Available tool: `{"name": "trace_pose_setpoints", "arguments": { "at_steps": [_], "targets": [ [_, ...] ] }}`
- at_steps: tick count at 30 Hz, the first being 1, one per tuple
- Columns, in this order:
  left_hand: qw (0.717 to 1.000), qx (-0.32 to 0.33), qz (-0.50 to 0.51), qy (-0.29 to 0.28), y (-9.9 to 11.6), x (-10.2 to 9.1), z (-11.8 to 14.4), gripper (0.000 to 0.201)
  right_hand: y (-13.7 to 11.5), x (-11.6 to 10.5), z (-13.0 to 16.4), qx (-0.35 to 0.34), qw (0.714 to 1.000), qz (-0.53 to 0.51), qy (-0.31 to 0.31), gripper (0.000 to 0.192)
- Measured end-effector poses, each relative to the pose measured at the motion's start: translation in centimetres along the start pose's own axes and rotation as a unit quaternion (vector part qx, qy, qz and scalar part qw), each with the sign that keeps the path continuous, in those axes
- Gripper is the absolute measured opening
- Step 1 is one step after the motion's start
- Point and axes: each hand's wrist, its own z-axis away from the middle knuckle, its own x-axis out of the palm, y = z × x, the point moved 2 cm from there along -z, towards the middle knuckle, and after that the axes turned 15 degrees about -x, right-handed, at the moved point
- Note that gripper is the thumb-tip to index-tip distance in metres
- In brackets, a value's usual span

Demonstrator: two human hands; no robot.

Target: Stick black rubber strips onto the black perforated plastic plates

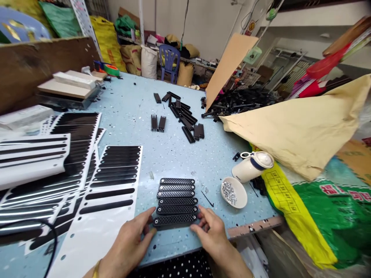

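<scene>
I see the pale blue speckled desk [171,154] filling most of the view. Over its right edge lies a large tan paper sheet [304,127], with a green and yellow printed sack [324,216] below it. On the left I see white backing sheets with black strips [110,181], overlapping toward the desk's left edge. Far back lies a loose scatter of black comb-like parts [182,114]. Right of centre I note a white jug [252,166] tipped on its side and, just beside it, a small white bowl of screws [233,192].

At the near edge stands a column of six black perforated plates [176,200], laid parallel and touching. The nearest plate [175,220] lies between my two hands. My left hand [130,243] touches its left end with thumb and fingertips; my right hand [210,231] touches its right end likewise. Each grip is pinched lightly on its end of the plate, which lies flat on the desk, against the plate behind it.
</scene>
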Motion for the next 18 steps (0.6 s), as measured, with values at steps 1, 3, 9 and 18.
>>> {"name": "trace_pose_setpoints", "arguments": {
  "at_steps": [1, 3, 9, 18],
  "targets": [
    [1.0, -0.005, -0.001, 0.005, 0.1, 0.2, -0.3, 0.042, 0.1, 0.5, -0.3, 0.013, 1.0, -0.008, -0.002, 0.047],
    [1.0, -0.01, -0.005, 0.013, 0.4, 0.4, -1.0, 0.042, 0.3, 1.1, -1.0, 0.024, 0.999, -0.022, -0.003, 0.045],
    [1.0, -0.012, -0.001, 0.023, 0.7, 0.5, -2.0, 0.043, 1.0, 1.4, -2.8, 0.038, 0.998, -0.055, 0.005, 0.046],
    [0.968, 0.043, -0.137, 0.204, -2.2, -6.8, 3.7, 0.04, -2.2, 1.9, 0.2, -0.187, 0.979, -0.035, 0.07, 0.027]
  ]
}}
